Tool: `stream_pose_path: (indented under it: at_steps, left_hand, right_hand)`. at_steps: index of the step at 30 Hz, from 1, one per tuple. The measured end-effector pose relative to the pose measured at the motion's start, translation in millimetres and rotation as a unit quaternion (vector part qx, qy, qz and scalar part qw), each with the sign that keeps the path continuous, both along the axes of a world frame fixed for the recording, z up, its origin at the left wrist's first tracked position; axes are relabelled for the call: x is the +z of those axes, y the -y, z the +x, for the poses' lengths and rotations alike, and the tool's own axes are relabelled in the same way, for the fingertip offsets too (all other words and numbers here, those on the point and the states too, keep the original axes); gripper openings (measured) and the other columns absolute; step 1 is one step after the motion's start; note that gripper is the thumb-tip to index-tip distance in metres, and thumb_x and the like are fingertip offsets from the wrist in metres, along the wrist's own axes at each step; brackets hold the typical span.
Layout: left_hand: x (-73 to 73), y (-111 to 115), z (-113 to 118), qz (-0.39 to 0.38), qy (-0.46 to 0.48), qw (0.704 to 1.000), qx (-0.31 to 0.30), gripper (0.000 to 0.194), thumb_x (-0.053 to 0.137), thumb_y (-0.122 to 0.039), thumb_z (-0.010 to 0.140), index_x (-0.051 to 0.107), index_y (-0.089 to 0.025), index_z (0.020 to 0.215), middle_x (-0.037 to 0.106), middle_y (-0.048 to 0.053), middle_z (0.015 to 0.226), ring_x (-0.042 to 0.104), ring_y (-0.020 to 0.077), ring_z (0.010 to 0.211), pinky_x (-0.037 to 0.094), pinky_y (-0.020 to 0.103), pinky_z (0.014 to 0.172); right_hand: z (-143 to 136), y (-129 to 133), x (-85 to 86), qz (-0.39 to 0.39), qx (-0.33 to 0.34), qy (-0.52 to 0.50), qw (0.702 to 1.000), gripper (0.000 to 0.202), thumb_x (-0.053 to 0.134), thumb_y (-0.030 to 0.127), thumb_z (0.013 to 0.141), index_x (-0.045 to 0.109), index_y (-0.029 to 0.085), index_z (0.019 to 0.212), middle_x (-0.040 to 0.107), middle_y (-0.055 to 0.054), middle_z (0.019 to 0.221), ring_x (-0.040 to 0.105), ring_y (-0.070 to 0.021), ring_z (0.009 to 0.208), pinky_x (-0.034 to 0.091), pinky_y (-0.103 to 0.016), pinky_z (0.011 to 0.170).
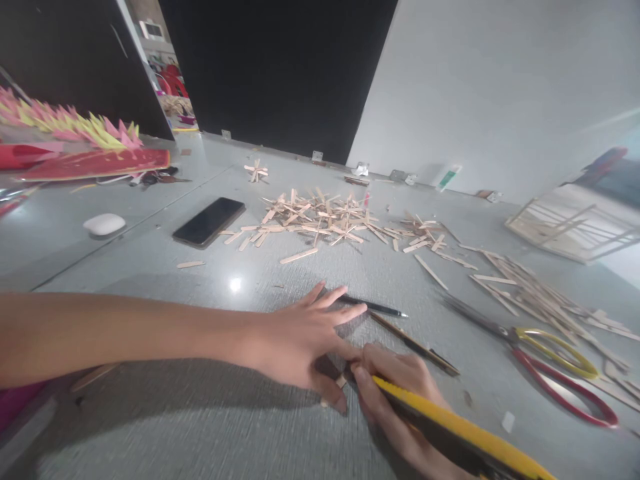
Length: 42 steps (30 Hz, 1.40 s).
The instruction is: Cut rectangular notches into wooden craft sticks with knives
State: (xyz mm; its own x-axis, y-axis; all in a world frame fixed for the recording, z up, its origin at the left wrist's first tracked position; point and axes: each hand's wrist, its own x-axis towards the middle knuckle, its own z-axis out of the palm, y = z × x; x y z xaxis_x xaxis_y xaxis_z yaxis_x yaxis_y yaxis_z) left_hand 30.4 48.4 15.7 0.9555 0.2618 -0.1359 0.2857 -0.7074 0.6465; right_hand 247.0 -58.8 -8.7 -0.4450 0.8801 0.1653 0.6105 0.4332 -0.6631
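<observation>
My right hand [400, 383] is closed around a yellow and black utility knife [450, 427], its front end low at the tabletop. My left hand [305, 333] reaches in from the left with its fingers spread, the index fingertip meeting my right hand. A small wooden stick piece [327, 400] lies under its thumb, mostly hidden. Just beyond the left fingertips is a dark pen [375, 305]. Beside it, a thin brown strip [415, 343] with a dark edge runs toward the right. The knife's blade tip is hidden by my fingers.
Wooden stick pieces [320, 217] lie heaped behind my hands, longer sticks [540, 293] to the right. Scissors [530, 353] with yellow and red handles lie at right. A phone [210, 222], a white case [104, 225], a stick frame [575, 227] and a red paper-decorated object [95, 163] stand farther off.
</observation>
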Motion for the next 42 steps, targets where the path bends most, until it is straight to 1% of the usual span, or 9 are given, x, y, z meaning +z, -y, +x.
stream_pose_path:
  at_steps: [6, 11, 15, 18, 25, 33, 35, 38, 42]
  left_hand:
    - [1.1, 0.9, 0.3, 0.009, -0.01, 1.0, 0.001, 0.052, 0.07, -0.065, 0.093, 0.07, -0.036, 0.136, 0.009, 0.004, 0.179, -0.02, 0.0423, 0.158, -0.008, 0.075, 0.121]
    - [1.6, 0.2, 0.8, 0.016, -0.015, 1.0, -0.003, 0.056, 0.067, -0.07, 0.092, 0.071, -0.034, 0.135, 0.009, 0.009, 0.179, -0.018, 0.0441, 0.158, -0.005, 0.077, 0.12]
    - [0.8, -0.2, 0.3, 0.01, -0.003, 1.0, -0.006, 0.058, 0.068, -0.07, 0.092, 0.067, -0.039, 0.14, 0.009, 0.01, 0.178, -0.018, 0.045, 0.158, -0.005, 0.079, 0.119]
    - [0.0, 0.8, -0.3, 0.004, 0.001, 1.0, 0.0, 0.055, 0.07, -0.069, 0.091, 0.068, -0.039, 0.138, 0.009, 0.008, 0.179, -0.017, 0.0458, 0.158, -0.005, 0.079, 0.119]
    - [-3.6, 2.4, -0.6, 0.021, 0.012, 1.0, 0.006, 0.056, 0.071, -0.07, 0.09, 0.07, -0.038, 0.136, 0.014, 0.008, 0.178, -0.013, 0.047, 0.159, -0.004, 0.079, 0.119]
    - [-9.8, 3.8, -0.7, 0.036, 0.025, 0.999, 0.02, 0.062, 0.074, -0.07, 0.087, 0.069, -0.037, 0.138, 0.017, 0.008, 0.178, -0.008, 0.0478, 0.161, -0.004, 0.079, 0.12]
    - [-11.2, 4.3, -0.5, 0.044, 0.027, 0.998, 0.023, 0.066, 0.074, -0.072, 0.086, 0.066, -0.039, 0.142, 0.018, 0.008, 0.178, -0.006, 0.0493, 0.161, -0.003, 0.08, 0.12]
    - [-12.5, 4.6, -0.5, 0.049, 0.037, 0.998, 0.025, 0.07, 0.075, -0.072, 0.085, 0.063, -0.039, 0.146, 0.018, 0.009, 0.177, -0.005, 0.0501, 0.161, -0.002, 0.08, 0.12]
    - [-11.4, 4.6, -0.8, 0.036, 0.032, 0.999, 0.022, 0.068, 0.073, -0.072, 0.086, 0.064, -0.038, 0.145, 0.016, 0.008, 0.178, -0.008, 0.0477, 0.161, -0.003, 0.079, 0.121]
  right_hand:
    - [-0.7, -4.4, 0.8, -0.022, 0.011, -0.035, 0.999, 0.033, 0.041, 0.032, 0.111, 0.045, 0.026, 0.079, 0.048, 0.009, 0.06, 0.048, -0.0096, 0.048, 0.039, -0.027, 0.051]
    - [-2.1, -4.0, 1.4, -0.019, 0.006, -0.036, 0.999, 0.033, 0.042, 0.03, 0.11, 0.047, 0.025, 0.078, 0.053, 0.007, 0.06, 0.052, -0.0097, 0.05, 0.04, -0.027, 0.053]
    - [-3.2, -1.6, -0.4, -0.026, -0.013, -0.058, 0.998, 0.036, 0.042, 0.032, 0.11, 0.045, 0.026, 0.075, 0.053, 0.008, 0.056, 0.05, -0.0096, 0.046, 0.038, -0.027, 0.049]
    - [-2.9, -0.2, -1.0, -0.05, -0.029, -0.072, 0.996, 0.037, 0.042, 0.034, 0.11, 0.044, 0.026, 0.075, 0.05, 0.009, 0.053, 0.048, -0.0099, 0.043, 0.037, -0.028, 0.048]
    - [-3.0, 0.0, 3.6, -0.049, -0.036, -0.041, 0.997, 0.036, 0.044, 0.035, 0.109, 0.049, 0.026, 0.074, 0.055, 0.008, 0.056, 0.054, -0.0119, 0.049, 0.043, -0.033, 0.06]
    - [-1.2, -0.7, 3.1, -0.142, -0.061, -0.062, 0.986, 0.037, 0.051, 0.045, 0.108, 0.051, 0.027, 0.075, 0.051, 0.008, 0.047, 0.047, -0.012, 0.037, 0.037, -0.027, 0.038]
    - [0.2, -1.6, 3.9, -0.145, -0.058, -0.062, 0.986, 0.037, 0.055, 0.047, 0.106, 0.052, 0.027, 0.075, 0.052, 0.008, 0.048, 0.048, -0.0123, 0.039, 0.039, -0.027, 0.038]
    - [1.7, -3.1, 3.6, -0.116, -0.068, -0.051, 0.99, 0.038, 0.057, 0.047, 0.104, 0.051, 0.026, 0.073, 0.054, 0.006, 0.051, 0.049, -0.013, 0.043, 0.042, -0.028, 0.043]
    - [1.6, -3.0, 1.0, -0.115, -0.084, -0.046, 0.989, 0.041, 0.053, 0.049, 0.106, 0.049, 0.026, 0.072, 0.054, 0.005, 0.052, 0.047, -0.0132, 0.045, 0.039, -0.028, 0.041]
